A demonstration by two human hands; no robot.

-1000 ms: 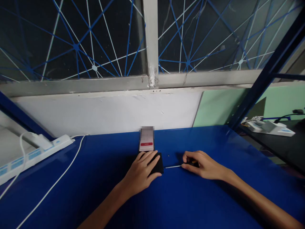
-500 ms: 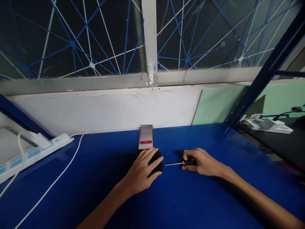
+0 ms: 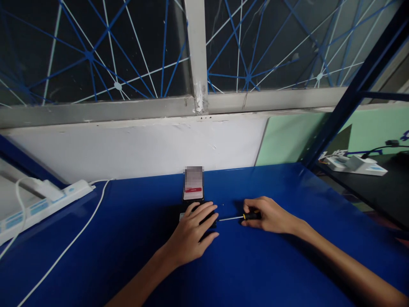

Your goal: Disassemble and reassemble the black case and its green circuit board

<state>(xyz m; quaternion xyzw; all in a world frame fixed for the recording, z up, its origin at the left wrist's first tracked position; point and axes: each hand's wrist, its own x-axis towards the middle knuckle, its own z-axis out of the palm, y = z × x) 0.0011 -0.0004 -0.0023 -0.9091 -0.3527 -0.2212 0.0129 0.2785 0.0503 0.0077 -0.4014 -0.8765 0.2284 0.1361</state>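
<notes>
Right-hand [image 3: 268,215] fingers have shifted since a second ago, baring the yellow collar of a black-handled metal screwdriver [image 3: 252,216]; they pinch its handle above the blue tabletop [image 3: 243,268]. Tip: just beside a black rectangular object [image 3: 213,225], under the left hand's [image 3: 191,232] spread fingers. Beyond: dark-framed, lit-screen phone [image 3: 193,184].

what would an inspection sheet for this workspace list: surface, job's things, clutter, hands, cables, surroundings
Surface: glossy blue tabletop
Job's things: screwdriver, shaft pointing at black object; contact unclear
Clutter: phone, screen lit, behind black object; tiny unidentifiable speck nearby
Hands: left hand spread over black object; right hand gripping screwdriver handle
Cables: white cable beside power strip, left; black cable, far right
Surroundings: window, white wall, green panel
</notes>
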